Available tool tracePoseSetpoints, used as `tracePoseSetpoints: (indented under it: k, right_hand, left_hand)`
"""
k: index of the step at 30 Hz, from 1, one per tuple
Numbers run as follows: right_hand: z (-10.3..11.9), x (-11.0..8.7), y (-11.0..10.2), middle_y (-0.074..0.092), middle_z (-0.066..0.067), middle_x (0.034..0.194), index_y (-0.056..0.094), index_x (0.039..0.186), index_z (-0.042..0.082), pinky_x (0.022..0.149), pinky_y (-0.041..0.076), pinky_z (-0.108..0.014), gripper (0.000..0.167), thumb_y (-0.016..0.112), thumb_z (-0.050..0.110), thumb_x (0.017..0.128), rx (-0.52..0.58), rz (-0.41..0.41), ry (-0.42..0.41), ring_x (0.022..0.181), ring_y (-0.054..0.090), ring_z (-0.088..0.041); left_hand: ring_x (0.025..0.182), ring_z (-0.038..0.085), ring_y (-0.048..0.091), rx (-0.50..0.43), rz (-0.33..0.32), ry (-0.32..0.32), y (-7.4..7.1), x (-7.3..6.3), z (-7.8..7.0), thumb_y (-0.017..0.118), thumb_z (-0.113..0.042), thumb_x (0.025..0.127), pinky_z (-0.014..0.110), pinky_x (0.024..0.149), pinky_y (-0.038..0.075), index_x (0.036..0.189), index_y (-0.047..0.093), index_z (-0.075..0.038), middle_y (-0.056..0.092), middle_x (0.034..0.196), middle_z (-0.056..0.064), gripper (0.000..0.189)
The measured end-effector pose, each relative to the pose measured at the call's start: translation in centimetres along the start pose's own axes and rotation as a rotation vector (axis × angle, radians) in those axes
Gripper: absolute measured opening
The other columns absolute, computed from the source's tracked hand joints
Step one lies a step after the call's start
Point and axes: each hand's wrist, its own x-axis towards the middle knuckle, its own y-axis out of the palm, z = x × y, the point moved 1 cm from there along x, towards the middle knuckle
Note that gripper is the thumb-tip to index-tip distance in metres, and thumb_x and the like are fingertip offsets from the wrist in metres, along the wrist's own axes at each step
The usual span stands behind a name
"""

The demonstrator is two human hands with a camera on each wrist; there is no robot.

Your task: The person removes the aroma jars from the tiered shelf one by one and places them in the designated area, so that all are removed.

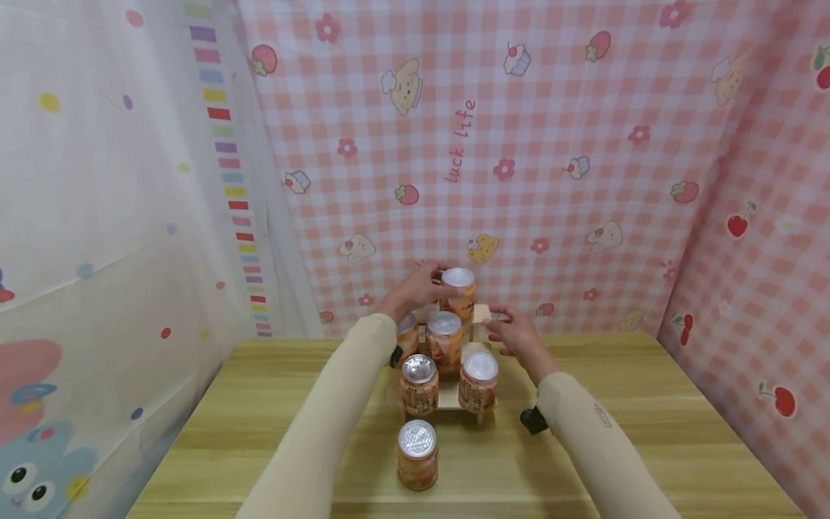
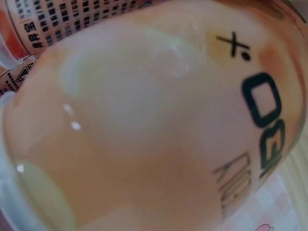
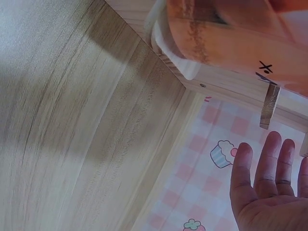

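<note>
My left hand holds an orange can with a silver lid at the top of a small wooden stepped stand, thumb across its front. The can is upright. Below it, a second can stands on the middle step, with another can partly hidden behind my left wrist. Two cans stand on the lowest step, a left one and a right one. My right hand is beside the stand's upper right end, holding nothing; its fingers are extended in the right wrist view.
One more can stands on the wooden table in front of the stand. A pink checked cloth hangs close behind the stand and continues on the right. A white dotted curtain hangs at the left.
</note>
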Motion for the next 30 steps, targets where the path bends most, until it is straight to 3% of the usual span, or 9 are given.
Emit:
tracePoseSetpoints:
  k: [8, 15, 21, 30]
  right_hand:
    - [0.1, -0.1, 0.1, 0.050, -0.021, 0.142, 0.043, 0.147, 0.014, 0.097, 0.045, -0.055, 0.049, 0.058, 0.022, 0.101, -0.003, 0.004, -0.003, 0.125, 0.053, -0.039]
    - [-0.3, -0.1, 0.3, 0.051, -0.022, 0.142, 0.043, 0.147, 0.013, 0.097, 0.045, -0.056, 0.049, 0.058, 0.021, 0.101, 0.003, 0.013, 0.003, 0.126, 0.052, -0.040]
    - [-0.4, 0.2, 0.2, 0.050, -0.023, 0.142, 0.044, 0.148, 0.014, 0.093, 0.047, -0.053, 0.049, 0.058, 0.021, 0.101, -0.001, 0.004, -0.004, 0.124, 0.054, -0.040]
    - [-0.1, 0.0, 0.1, 0.050, -0.023, 0.141, 0.044, 0.148, 0.013, 0.093, 0.047, -0.054, 0.050, 0.059, 0.021, 0.101, 0.007, 0.008, -0.010, 0.122, 0.055, -0.039]
  left_hand:
    - [0.107, 0.022, 0.059, 0.000, -0.036, -0.016, 0.0, -0.2, -0.2, 0.076, -0.030, 0.089, 0.035, 0.091, 0.052, 0.132, 0.054, -0.012, 0.059, 0.120, 0.007, 0.051]
    - [0.112, 0.022, 0.057, -0.015, -0.065, 0.006, 0.0, -0.4, -0.3, 0.075, -0.031, 0.090, 0.037, 0.093, 0.050, 0.134, 0.052, -0.012, 0.059, 0.122, 0.005, 0.052]
    - [0.113, 0.023, 0.057, -0.025, -0.120, 0.096, -1.0, -0.5, -2.0, 0.075, -0.030, 0.090, 0.037, 0.093, 0.050, 0.130, 0.053, -0.009, 0.060, 0.122, 0.006, 0.049]
    - [0.109, 0.024, 0.057, -0.073, -0.138, 0.146, -3.0, -1.7, -4.6, 0.073, -0.024, 0.092, 0.044, 0.088, 0.052, 0.129, 0.052, -0.008, 0.059, 0.120, 0.008, 0.045]
